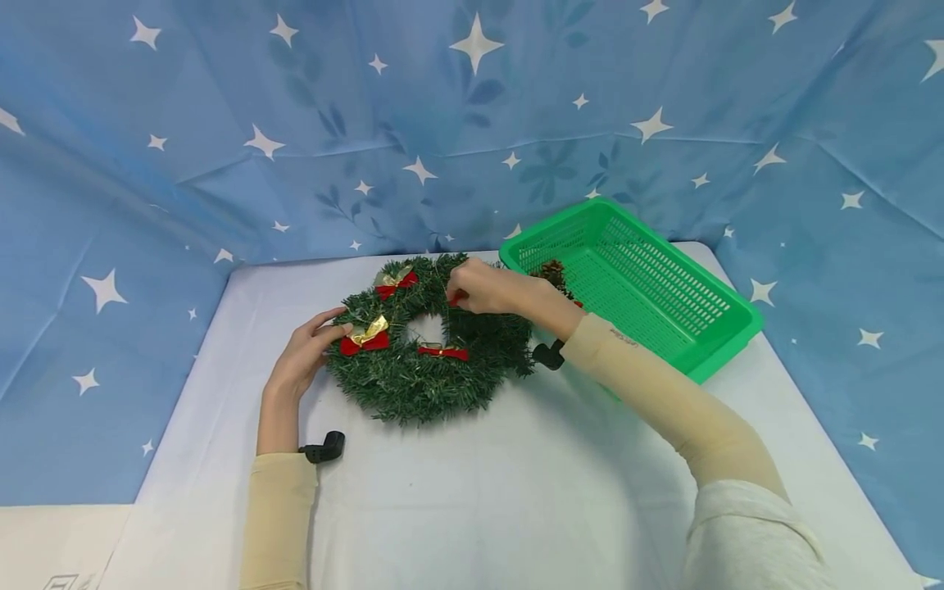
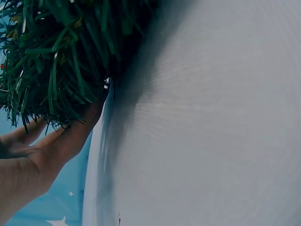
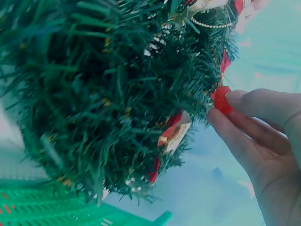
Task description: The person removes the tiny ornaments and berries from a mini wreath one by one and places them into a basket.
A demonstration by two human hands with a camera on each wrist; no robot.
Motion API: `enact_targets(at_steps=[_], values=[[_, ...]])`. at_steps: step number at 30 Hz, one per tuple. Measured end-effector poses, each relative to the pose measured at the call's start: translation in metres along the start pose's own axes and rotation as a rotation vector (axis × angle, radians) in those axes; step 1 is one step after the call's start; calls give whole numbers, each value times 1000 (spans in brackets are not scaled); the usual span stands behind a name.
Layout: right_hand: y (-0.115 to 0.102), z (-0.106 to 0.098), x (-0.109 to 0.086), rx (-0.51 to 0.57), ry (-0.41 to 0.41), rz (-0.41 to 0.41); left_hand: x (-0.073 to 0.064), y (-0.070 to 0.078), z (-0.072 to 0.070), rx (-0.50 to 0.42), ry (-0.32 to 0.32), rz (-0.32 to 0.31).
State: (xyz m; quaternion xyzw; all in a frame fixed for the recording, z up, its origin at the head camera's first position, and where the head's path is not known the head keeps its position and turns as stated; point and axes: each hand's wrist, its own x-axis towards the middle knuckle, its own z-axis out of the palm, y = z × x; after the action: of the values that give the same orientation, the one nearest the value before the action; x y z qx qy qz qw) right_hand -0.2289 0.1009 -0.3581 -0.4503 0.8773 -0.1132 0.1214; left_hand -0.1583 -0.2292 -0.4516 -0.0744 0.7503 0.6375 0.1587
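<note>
A green Christmas wreath (image 1: 420,393) lies on the white-covered table, with red bows (image 1: 364,342) and gold ribbon on its upper side. My left hand (image 1: 301,354) holds the wreath's left edge, its thumb on top beside a red and gold bow. In the left wrist view, part of the left hand (image 2: 56,146) is hidden by the wreath's green needles (image 2: 61,61). Over the wreath's upper right part, my right hand (image 1: 483,287) pinches a small red ornament (image 3: 222,100) between thumb and finger, against the needles. Its exact kind is unclear.
A green plastic basket (image 1: 726,336) stands at the right back of the table, close to the wreath. Pine cones (image 1: 551,274) lie at its left end, partly hidden by the right forearm. A blue star-patterned cloth (image 1: 413,106) hangs behind the table.
</note>
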Motion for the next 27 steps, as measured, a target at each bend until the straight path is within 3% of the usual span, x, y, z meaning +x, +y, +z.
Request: enact_targets(at_steps=[8,19,27], values=[[6,-7,-14,18,20,28,0,0,-2,3,-4,-2],[23,-19,-41,69,113,35,1,0,0,8,1,-1],[31,-20,-59,124,133,116,1,-2,-1,4,-4,6]])
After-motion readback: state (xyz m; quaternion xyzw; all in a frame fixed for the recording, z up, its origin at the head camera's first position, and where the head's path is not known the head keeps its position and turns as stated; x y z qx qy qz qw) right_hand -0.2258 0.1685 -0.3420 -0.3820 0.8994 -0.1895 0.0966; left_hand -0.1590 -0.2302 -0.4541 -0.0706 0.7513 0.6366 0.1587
